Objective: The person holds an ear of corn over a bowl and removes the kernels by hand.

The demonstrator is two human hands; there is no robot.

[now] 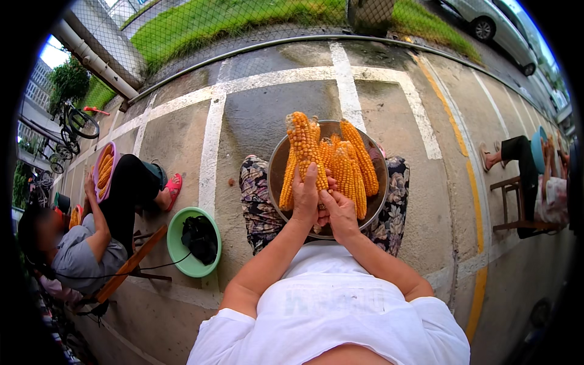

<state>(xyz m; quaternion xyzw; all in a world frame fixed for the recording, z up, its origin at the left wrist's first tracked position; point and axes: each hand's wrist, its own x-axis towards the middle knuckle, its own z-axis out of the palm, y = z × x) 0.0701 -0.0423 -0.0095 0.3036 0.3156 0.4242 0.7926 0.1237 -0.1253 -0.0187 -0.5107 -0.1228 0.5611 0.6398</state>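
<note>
A round metal mesh sieve (382,200) rests on my lap, over flowered trousers. Several ears of dried yellow corn (360,157) lie in it. My left hand (305,196) is wrapped around one ear of corn (302,137), which tilts up and away from me above the others. At the near end of that same ear, my right hand (338,212) grips with thumb and fingers. The spot where the fingertips meet the kernels is partly hidden by the hands.
Left of me on the painted concrete stands a green basin (216,255) with a black item (200,237) inside. Further left, a seated person holds a pink basin (96,171) of corn. Someone with a blue basin (537,150) sits at right. A wire fence (246,27) runs ahead.
</note>
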